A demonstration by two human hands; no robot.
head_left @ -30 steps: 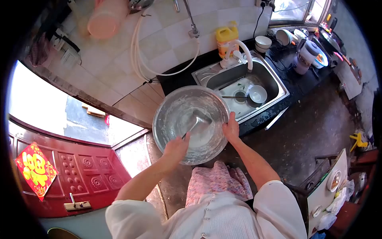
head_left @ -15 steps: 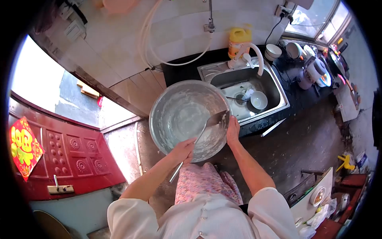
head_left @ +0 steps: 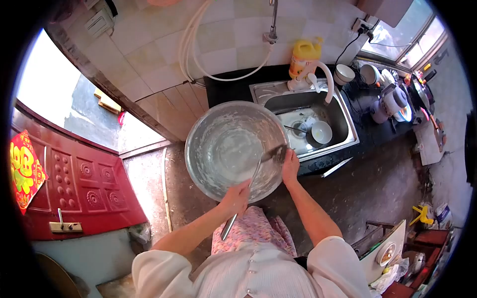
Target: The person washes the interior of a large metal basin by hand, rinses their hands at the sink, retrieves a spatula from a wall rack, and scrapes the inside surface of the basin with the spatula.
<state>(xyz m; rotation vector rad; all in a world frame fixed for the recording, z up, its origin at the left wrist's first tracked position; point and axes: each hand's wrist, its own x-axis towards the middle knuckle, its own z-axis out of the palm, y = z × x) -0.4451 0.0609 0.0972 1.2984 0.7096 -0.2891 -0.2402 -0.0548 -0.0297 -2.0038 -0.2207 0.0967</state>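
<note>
A wide metal basin (head_left: 223, 144), its inside smeared with a whitish coating, is held in front of my body. My left hand (head_left: 235, 198) is closed around the long metal handle of a spatula (head_left: 258, 166). The flat blade of the spatula lies against the basin's inner right wall, and its handle end sticks out below my fist. With my right hand (head_left: 290, 168) I grip the basin's right rim, thumb near the blade and the other fingers mostly hidden on the outside.
A steel sink (head_left: 343, 124) holds a white bowl (head_left: 321, 132) and a utensil. Around it on the dark counter are a yellow jug (head_left: 305, 55), a faucet (head_left: 325, 74), stacked bowls (head_left: 344, 74) and a blender-like appliance (head_left: 390, 102). A red door (head_left: 89, 184) stands at left.
The spatula is turned more upright, and its blade has shifted slightly along the basin wall. My left hand has moved a little right and down. My right hand stays on the rim.
</note>
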